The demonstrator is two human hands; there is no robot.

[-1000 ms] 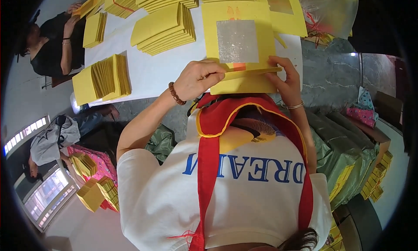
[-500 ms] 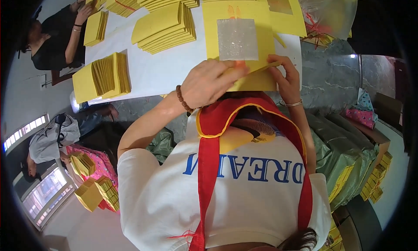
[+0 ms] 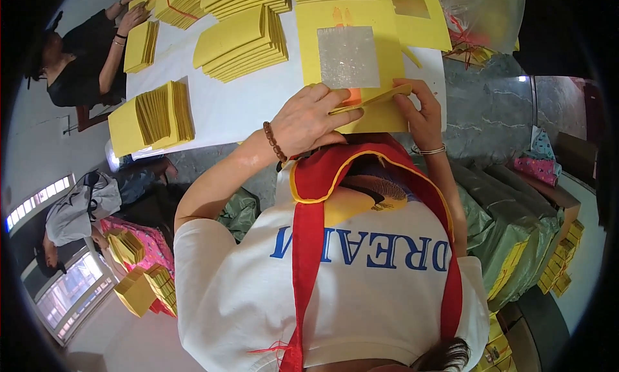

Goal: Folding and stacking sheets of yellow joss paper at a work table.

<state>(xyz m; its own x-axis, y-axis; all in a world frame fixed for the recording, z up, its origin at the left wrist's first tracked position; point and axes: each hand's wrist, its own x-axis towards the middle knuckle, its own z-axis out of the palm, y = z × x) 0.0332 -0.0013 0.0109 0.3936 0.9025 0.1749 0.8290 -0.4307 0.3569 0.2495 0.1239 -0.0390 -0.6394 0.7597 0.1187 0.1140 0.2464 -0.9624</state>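
Note:
A yellow paper sheet [image 3: 309,56] with a silver foil square [image 3: 348,57] and orange marks lies at the front edge of the table. Its near edge is turned up as a narrow fold [image 3: 380,98]. At the left end of that fold is my left hand [image 3: 309,117], fingers closed on the paper, a brown bead bracelet on the wrist. My right hand [image 3: 422,111] pinches the right end between thumb and fingers. Part of the sheet's near side is hidden by my hands. To its right lies another yellow sheet [image 3: 435,30] with a foil patch.
Folded yellow paper stacks [image 3: 242,46] stand on the white table [image 3: 213,111], with a bundle [image 3: 151,117] at its left corner. A co-worker [image 3: 84,69] handles paper at the far left; another person [image 3: 84,204] is lower left. Green wrapped bales [image 3: 509,224] are at my right.
My left hand has shifted slightly along the near edge, its fingers now pressed on the fold. The right hand keeps its pinch, and the turned-up strip lies a little higher.

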